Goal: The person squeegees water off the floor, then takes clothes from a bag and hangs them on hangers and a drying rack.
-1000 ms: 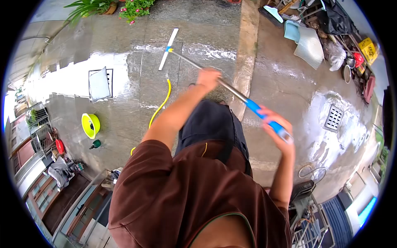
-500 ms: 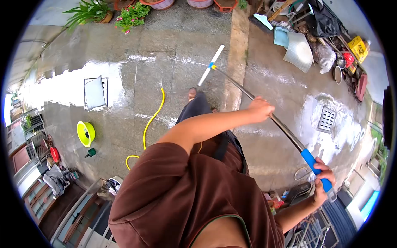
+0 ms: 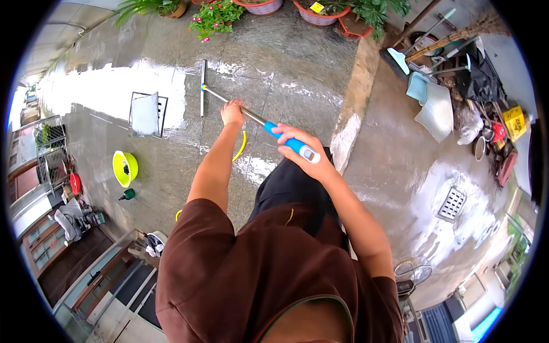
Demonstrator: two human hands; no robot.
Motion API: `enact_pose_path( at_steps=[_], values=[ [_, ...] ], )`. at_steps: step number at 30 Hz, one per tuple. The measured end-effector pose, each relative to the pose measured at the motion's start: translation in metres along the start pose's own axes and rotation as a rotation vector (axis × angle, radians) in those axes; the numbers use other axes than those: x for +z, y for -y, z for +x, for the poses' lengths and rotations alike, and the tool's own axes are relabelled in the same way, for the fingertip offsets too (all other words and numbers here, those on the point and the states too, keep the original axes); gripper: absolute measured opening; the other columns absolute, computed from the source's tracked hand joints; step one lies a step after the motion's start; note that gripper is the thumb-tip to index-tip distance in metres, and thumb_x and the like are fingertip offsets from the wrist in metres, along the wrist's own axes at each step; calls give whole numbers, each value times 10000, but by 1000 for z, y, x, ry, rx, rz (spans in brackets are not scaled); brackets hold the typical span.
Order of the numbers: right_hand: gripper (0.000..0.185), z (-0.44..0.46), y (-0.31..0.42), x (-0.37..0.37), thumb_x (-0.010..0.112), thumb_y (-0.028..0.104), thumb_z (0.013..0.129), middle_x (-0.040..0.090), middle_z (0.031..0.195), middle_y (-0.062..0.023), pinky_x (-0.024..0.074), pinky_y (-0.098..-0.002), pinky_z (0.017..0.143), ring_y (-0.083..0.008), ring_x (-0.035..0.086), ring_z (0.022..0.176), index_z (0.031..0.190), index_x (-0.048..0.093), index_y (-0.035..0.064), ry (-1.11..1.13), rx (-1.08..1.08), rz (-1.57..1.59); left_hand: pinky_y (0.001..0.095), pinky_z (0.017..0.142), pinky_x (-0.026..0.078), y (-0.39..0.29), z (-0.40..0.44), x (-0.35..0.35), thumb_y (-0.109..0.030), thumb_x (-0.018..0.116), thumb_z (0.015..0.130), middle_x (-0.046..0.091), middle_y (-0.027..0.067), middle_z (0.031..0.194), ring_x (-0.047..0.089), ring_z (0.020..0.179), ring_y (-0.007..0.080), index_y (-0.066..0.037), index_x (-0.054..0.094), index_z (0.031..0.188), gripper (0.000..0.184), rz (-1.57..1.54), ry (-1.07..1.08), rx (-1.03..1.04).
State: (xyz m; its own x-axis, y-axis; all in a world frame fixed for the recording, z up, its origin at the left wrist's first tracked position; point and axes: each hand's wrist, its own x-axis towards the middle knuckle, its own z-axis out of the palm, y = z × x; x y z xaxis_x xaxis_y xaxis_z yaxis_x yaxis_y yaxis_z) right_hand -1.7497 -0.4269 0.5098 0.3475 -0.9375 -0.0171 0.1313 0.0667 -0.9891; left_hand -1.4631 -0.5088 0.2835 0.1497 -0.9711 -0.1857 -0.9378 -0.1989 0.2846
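A long-handled floor squeegee [image 3: 255,116] reaches forward and left across the wet ground, its thin straight blade [image 3: 202,103] touching the concrete or very close to it. My left hand [image 3: 233,112] is wrapped round the metal pole about midway along the visible length. Close to my body, my right hand [image 3: 306,150] grips the blue handle at the pole's near end, where a grey hanging eye shows. Part of a yellow hose [image 3: 241,146] lies on the ground just below my left forearm.
A metal plate [image 3: 144,114] lies over a floor grate on the left. Nearby stand a yellow-green basin [image 3: 131,166] and a dark green bottle [image 3: 127,194]. Potted plants [image 3: 214,18] line the far edge. Brooms and a dustpan [image 3: 417,87] crowd the right wall, beyond a drain grate [image 3: 452,204].
The squeegee has swung leftward, and both hands have moved left with it. My right hand has come from far out on the right to in front of my body.
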Motion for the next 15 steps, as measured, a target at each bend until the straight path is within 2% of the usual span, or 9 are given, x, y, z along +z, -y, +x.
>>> enact_pose_path(
  at_steps=[1, 4, 6, 7, 9, 10, 12, 14, 15],
  values=[
    [126, 15, -3, -2, 673, 22, 839, 638, 1182, -108, 421, -376, 1009, -243, 528, 1229, 950, 612, 34, -10, 27, 26, 419, 912, 442, 3, 15, -1, -221, 707, 738, 668, 18, 1071, 599, 1054, 245, -193, 717, 954, 219, 29, 19, -63],
    [101, 42, 15, -39, 667, 20, 840, 652, 1147, -106, 427, -390, 1004, -254, 562, 1177, 931, 626, 36, -44, 6, -26, 438, 874, 478, -18, 53, 28, -165, 673, 761, 671, 42, 1051, 624, 995, 281, -151, 718, 886, 134, -21, 12, 138],
    [113, 37, 46, -79, 670, 0, 833, 657, 1128, -128, 425, -407, 1011, -282, 563, 1182, 934, 629, 27, -77, 29, -151, 418, 860, 499, -83, 60, 27, -148, 670, 745, 678, 61, 999, 629, 965, 293, -162, 723, 888, 153, -163, -67, 266],
    [134, 25, 61, -95, 667, -13, 826, 655, 1133, -136, 421, -408, 1012, -293, 555, 1196, 946, 624, 25, -96, 17, -180, 400, 841, 512, -127, 54, 12, -129, 669, 733, 679, 87, 937, 630, 949, 304, -157, 723, 892, 170, -143, 40, 235],
    [154, -7, 111, -116, 652, -45, 805, 650, 1132, -166, 410, -435, 1017, -339, 541, 1210, 939, 613, 18, -171, 127, -321, 416, 806, 502, -188, 41, 21, -108, 683, 701, 672, 98, 882, 629, 902, 291, -179, 718, 890, 205, -364, 44, 422],
    [122, -28, 134, -126, 645, -29, 804, 645, 1130, -187, 400, -458, 1023, -367, 536, 1208, 910, 603, 16, -206, 157, -406, 424, 762, 480, -228, 25, 17, -102, 688, 668, 653, 81, 825, 617, 845, 286, -194, 689, 813, 172, -306, -26, 484],
    [100, -72, 181, -135, 638, 59, 816, 640, 1132, -196, 386, -480, 1029, -376, 538, 1200, 895, 595, 17, -321, 249, -548, 431, 720, 406, -291, -10, 24, -90, 651, 654, 594, 48, 733, 586, 807, 271, -191, 628, 741, 135, -378, 27, 571],
    [129, -107, 226, -126, 640, 117, 822, 639, 1119, -198, 379, -495, 1030, -381, 539, 1194, 892, 588, 21, -424, 331, -645, 450, 791, 387, -341, -51, 21, -88, 644, 652, 628, 28, 789, 598, 904, 266, -190, 653, 819, 196, -603, 50, 655],
    [146, -121, 243, -119, 641, 140, 827, 639, 1109, -202, 377, -503, 1028, -387, 539, 1191, 892, 583, 24, -477, 354, -663, 517, 878, 377, -358, -65, 12, -156, 656, 710, 632, 48, 906, 564, 1016, 254, -166, 659, 874, 164, -654, 310, 720]
  ],
)
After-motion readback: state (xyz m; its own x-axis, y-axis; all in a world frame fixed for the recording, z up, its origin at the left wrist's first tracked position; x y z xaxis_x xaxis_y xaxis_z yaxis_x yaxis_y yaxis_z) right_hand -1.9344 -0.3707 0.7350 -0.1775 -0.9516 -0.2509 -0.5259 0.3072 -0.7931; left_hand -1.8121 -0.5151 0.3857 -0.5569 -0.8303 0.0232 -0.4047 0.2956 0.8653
